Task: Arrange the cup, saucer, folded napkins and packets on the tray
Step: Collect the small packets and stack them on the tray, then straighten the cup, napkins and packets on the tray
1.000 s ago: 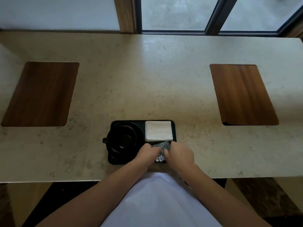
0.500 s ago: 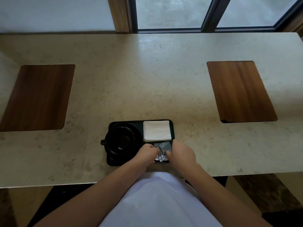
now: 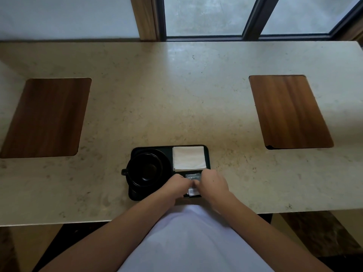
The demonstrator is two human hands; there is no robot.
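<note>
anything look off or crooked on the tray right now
Nothing stands out. On the black rectangular tray, the black cup sits upright on its saucer, the white folded napkins lie square, and both hands cover the small packets.

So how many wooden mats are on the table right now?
2. One wooden mat lies at the table's left end, the other wooden mat at its right end, either side of the black tray. None looks hidden.

Low in the frame's centre, a black rectangular tray [image 3: 207, 154] holds a black cup [image 3: 145, 169] on its saucer [image 3: 167, 163] left, white folded napkins [image 3: 189, 158] upper right, grey and white packets [image 3: 193, 176] below them
</note>
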